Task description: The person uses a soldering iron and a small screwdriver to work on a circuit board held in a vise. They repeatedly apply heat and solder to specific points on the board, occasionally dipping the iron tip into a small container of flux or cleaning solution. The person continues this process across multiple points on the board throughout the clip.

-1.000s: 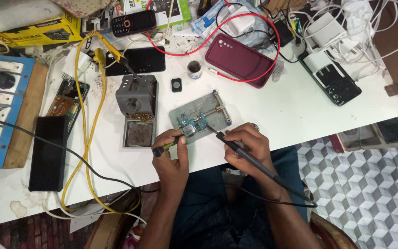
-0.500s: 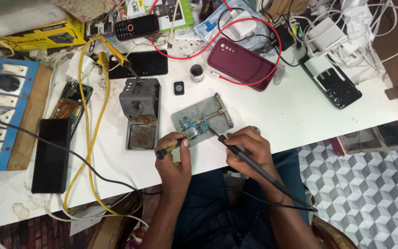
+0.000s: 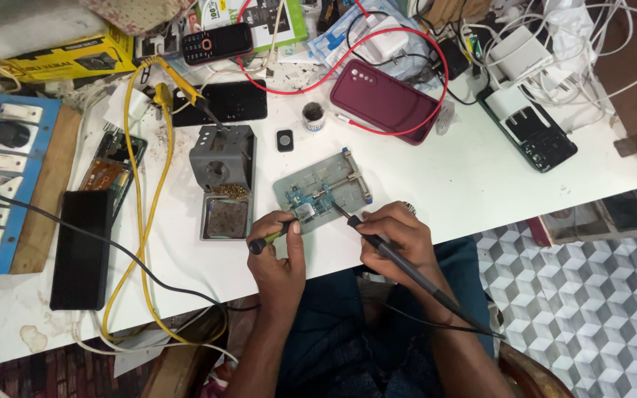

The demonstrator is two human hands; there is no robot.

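A small circuit board [image 3: 306, 199] is clamped in a grey metal holder [image 3: 344, 184] near the white table's front edge. My left hand [image 3: 278, 247] grips a thin green-and-black tool [image 3: 268, 238] whose tip rests at the board's near edge. My right hand [image 3: 392, 236] holds a black soldering iron [image 3: 407, 269] like a pen, its tip touching the board from the right. The iron's cable trails back over my lap.
A grey soldering stand [image 3: 223, 188] with brass wool sits left of the holder. A maroon phone [image 3: 385, 99] ringed by a red wire, several other phones, chargers, a small flux pot [image 3: 312, 116], a yellow cable and a blue socket board [image 3: 1, 177] crowd the table.
Both hands stay at the board with the same tools. The view has shifted slightly, and the iron's tip sits a little closer to the board's middle.
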